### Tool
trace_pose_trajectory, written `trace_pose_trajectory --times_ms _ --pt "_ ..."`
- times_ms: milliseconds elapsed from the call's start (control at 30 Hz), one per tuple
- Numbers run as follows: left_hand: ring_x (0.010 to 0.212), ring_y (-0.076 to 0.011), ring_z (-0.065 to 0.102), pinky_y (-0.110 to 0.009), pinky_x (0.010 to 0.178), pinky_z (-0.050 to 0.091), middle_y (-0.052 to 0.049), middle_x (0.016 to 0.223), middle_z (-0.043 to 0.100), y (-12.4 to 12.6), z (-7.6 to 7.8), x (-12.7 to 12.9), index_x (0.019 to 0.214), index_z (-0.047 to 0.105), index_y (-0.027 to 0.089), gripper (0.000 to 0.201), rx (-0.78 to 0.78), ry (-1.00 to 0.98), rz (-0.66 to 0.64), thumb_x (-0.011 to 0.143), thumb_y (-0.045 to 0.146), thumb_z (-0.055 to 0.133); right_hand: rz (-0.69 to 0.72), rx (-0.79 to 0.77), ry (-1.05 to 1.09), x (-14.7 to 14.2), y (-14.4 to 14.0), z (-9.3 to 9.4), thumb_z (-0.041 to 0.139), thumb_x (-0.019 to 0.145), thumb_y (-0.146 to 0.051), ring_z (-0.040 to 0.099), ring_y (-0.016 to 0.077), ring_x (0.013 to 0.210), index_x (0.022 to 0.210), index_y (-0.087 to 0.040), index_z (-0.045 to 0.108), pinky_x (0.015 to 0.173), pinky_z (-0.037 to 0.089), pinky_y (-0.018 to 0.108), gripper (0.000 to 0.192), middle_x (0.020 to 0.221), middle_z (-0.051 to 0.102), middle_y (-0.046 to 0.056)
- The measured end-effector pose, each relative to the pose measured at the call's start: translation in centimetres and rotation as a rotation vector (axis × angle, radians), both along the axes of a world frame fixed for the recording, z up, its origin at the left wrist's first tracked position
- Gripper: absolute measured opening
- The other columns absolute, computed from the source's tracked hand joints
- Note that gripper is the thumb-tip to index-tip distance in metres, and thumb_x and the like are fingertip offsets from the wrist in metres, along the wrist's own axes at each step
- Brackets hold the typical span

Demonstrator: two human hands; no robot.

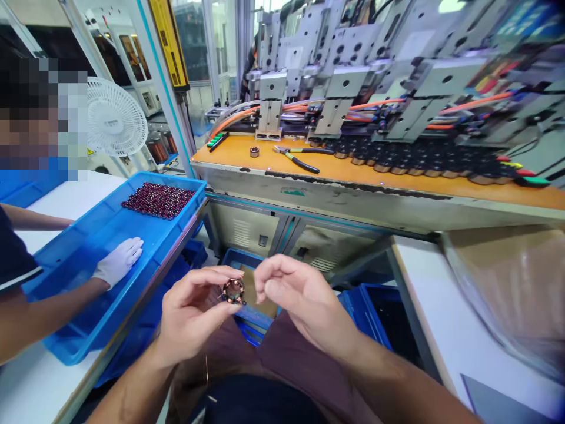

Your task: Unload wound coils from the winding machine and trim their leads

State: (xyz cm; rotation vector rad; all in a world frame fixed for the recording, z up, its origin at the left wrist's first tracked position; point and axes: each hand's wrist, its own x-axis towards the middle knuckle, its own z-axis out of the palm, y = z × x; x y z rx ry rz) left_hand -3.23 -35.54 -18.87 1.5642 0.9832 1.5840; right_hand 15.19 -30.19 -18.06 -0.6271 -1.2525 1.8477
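1. Your left hand (194, 309) pinched one small coil (233, 291) in its fingertips, held above your lap.
2. Your right hand (293, 294) hovered just beside it, fingers curled, grip holding nothing.
3. A heap of coils (158, 199) waited in the blue tray (88, 247) (a co-worker's gloved hand (118, 261) rested there), so most work seemingly remained.

Left hand (189, 312), right hand (300, 300) bare, no gloves; forearms unsleeved; maroon trousers (300, 365) over lap.
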Motion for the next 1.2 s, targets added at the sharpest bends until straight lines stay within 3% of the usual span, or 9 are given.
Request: trace_pose_trajectory --times_ms 133,233,433,567,700,967,1200 --pt "0.106 -0.0185 0.07 -0.029 0.094 0.057 -0.007 0.113 0.074 0.0 0.0 -0.2 0.112 0.07 0.024 0.045 0.015 0.08 -0.051 0.075 -0.003 0.073 0.096 0.062 -0.176 0.1 1.0 2.5 0.086 0.067 -0.044 0.047 0.0085 0.06 0.08 -0.015 0.058 0.055 0.037 0.021 0.042 0.069 0.056 -0.003" --pt "0.107 -0.0185 0.067 -0.027 0.091 0.056 -0.009 0.113 0.072 -0.1 0.1 -0.2 0.112 0.071 0.023 0.041 -0.032 0.086 -0.083 0.077 0.0 0.072 0.118 0.109 -0.299 0.0 1.1 3.3 0.082 0.07 -0.04 0.044 0.0074 0.056 0.074 -0.014 0.057 0.051 0.034 0.02 0.036 0.064 0.053 -0.004" --pt "0.104 -0.019 0.063 -0.026 0.085 0.055 -0.009 0.111 0.064 0.0 -0.3 -0.1 0.112 0.074 0.024 0.035 -0.186 -0.113 -0.202 0.079 0.013 0.075 0.121 0.164 -0.353 0.1 0.5 2.9 0.066 0.082 -0.039 0.042 0.0076 0.056 0.072 -0.015 0.057 0.051 0.033 0.02 0.027 0.063 0.052 -0.004" --pt "0.098 -0.0177 0.064 -0.023 0.079 0.055 -0.008 0.115 0.064 0.2 -1.1 0.3 0.109 0.076 0.025 0.038 -0.268 -0.269 -0.234 0.073 0.019 0.082 0.109 0.178 -0.272 0.4 0.2 2.5 0.063 0.084 -0.036 0.046 0.0084 0.059 0.07 -0.016 0.057 0.056 0.038 0.021 0.025 0.064 0.053 -0.003" --pt "0.085 -0.0131 0.067 -0.022 0.075 0.056 -0.005 0.109 0.068 0.3 -1.0 0.5 0.11 0.074 0.027 0.036 -0.343 -0.369 -0.291 0.076 0.016 0.079 0.093 0.184 -0.332 1.3 0.5 2.3 0.062 0.081 -0.032 0.047 0.01 0.058 0.066 -0.016 0.057 0.055 0.038 0.023 0.023 0.062 0.055 -0.001" --pt "0.093 -0.0136 0.067 -0.02 0.078 0.057 -0.006 0.108 0.067 0.2 -0.3 0.4 0.106 0.074 0.022 0.03 -0.348 -0.309 -0.362 0.077 0.011 0.076 0.15 0.088 -0.251 1.1 0.9 2.7 0.076 0.074 -0.034 0.045 0.0074 0.052 0.068 -0.015 0.059 0.05 0.035 0.02 0.026 0.057 0.054 -0.004" --pt "0.085 -0.0136 0.07 -0.023 0.076 0.06 -0.006 0.109 0.071 -0.2 -0.1 -0.1 0.106 0.075 0.021 0.031 -0.434 -0.352 -0.376 0.076 0.012 0.077 0.092 0.172 -0.364 2.3 2.2 2.5 0.073 0.076 -0.031 0.049 0.0076 0.052 0.068 -0.015 0.06 0.051 0.039 0.02 0.022 0.057 0.055 -0.003"
